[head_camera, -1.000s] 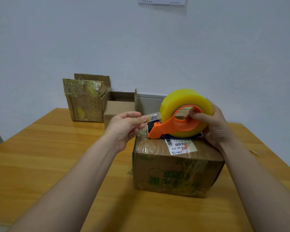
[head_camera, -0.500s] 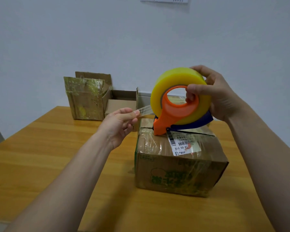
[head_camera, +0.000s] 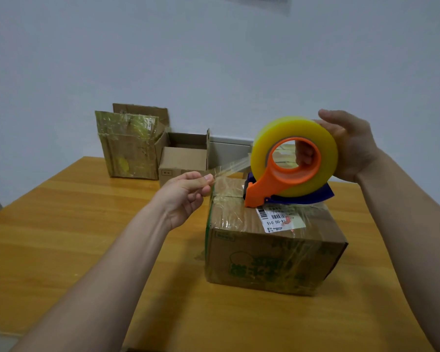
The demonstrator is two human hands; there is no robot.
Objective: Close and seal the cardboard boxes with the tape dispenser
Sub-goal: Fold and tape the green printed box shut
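Wooden table (head_camera: 61, 224) bears a closed box (head_camera: 264, 262); left fingers (head_camera: 201, 179) pinch tape (head_camera: 233, 166), right fingers (head_camera: 304, 154) grip the dispenser (head_camera: 277, 181).

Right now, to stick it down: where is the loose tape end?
Head view: the tape end is pinched in the left hand, left of the tape dispenser, just above the box.

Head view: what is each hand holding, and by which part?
Left hand pinches the free end of the tape strip. Right hand grips the tape dispenser by its roll.
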